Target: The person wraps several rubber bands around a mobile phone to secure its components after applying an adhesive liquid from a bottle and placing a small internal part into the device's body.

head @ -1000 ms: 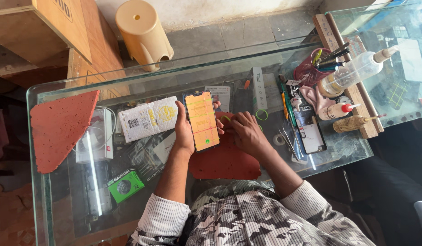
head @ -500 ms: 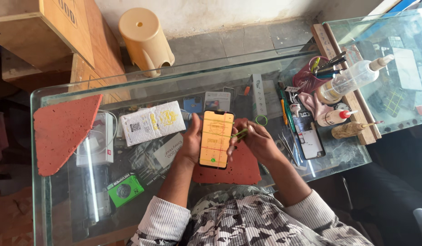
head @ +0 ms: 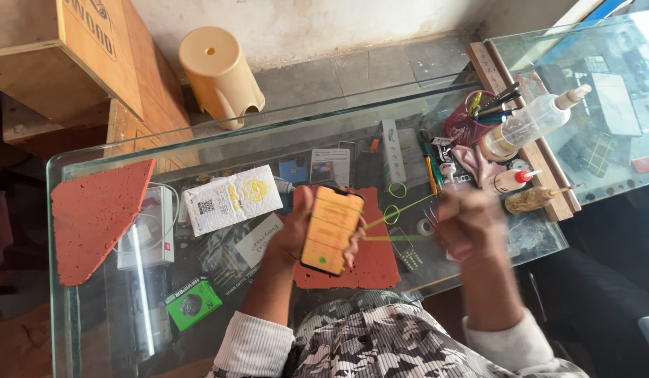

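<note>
Open glass lies at 6 o'clock of the triangular red pad (head: 93, 217), along the near left edge. At 9 o'clock of the left hand (head: 296, 234), a white packet (head: 230, 199) and green box (head: 191, 304) block passage. At 1 o'clock of the right hand (head: 468, 224), bottles (head: 531, 126) and a pen cup (head: 471, 122) crowd the way.

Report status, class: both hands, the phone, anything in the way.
Left hand grips orange-screened phone above red mat. Right hand, blurred, stretches green rubber band from phone. Nothing between them.
</note>
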